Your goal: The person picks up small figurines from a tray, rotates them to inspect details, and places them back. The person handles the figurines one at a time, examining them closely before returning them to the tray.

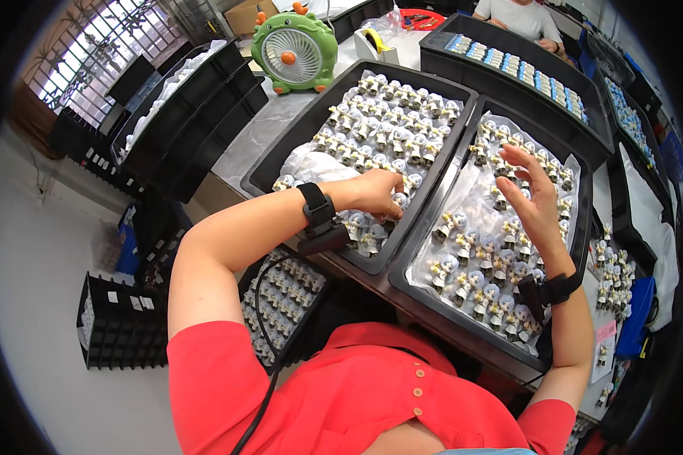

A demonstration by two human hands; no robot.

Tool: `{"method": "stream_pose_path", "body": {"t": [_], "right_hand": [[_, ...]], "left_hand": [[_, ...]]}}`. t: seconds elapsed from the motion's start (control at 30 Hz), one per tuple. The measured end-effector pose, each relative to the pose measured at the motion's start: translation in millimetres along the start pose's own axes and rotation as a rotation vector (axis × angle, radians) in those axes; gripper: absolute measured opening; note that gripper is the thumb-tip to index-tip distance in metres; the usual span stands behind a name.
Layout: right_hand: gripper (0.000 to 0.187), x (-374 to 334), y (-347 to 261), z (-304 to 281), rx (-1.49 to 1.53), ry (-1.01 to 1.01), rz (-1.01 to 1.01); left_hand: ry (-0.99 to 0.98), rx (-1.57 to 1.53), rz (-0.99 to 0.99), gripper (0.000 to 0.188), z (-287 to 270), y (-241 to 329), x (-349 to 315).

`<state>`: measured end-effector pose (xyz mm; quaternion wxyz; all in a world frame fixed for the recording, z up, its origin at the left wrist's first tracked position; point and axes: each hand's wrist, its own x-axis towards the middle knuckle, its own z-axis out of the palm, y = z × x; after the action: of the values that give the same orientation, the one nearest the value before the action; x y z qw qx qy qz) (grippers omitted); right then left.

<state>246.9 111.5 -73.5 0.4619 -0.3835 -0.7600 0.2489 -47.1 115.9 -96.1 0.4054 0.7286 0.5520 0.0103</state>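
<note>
My left hand (378,192) reaches down into the left black tray (275,157), its fingers bent and closed round a small figurine (399,200) that they partly hide. Rows of similar pale-haired figurines in white and dark clothes stand and lie about it on white sheeting. Over the right black tray (412,267) hovers my right hand (535,199), thumb and fingers spread apart with nothing seen between them. Below it, more figurines (487,260) lie in rows on a white plastic liner (463,199). Each wrist wears a black strap with a small device.
A green fan (294,51) and a yellow tape dispenser (375,45) stand behind the trays. At the far right is a deep black bin (463,70) of blue-and-white pieces, with a person (517,19) beyond. Stacked black crates (197,114) stand left; another figurine tray (284,299) sits below the table edge.
</note>
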Motion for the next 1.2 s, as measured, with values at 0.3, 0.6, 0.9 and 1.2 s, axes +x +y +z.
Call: {"method": "stream_pose_path", "body": {"t": [0.3,0.6,0.9,1.2], "right_hand": [[0.035,-1,13,4,-0.152,-0.138,0.031],[0.058,-17,79,-1,-0.265,-0.299,0.190],[0.061,-8,60,0,-0.534,-0.296,0.221],[0.080,3,-3,3,-0.173,-0.012,-0.036]], "left_hand": [[0.251,0.111,0.220,0.042,-37,40,-7],[-0.135,-0.898,0.633,0.027,18,128,-10],[-0.050,-1.096,0.393,0.026,36,102,26],[0.233,-1.291,0.337,0.041,39,102,24]]}}
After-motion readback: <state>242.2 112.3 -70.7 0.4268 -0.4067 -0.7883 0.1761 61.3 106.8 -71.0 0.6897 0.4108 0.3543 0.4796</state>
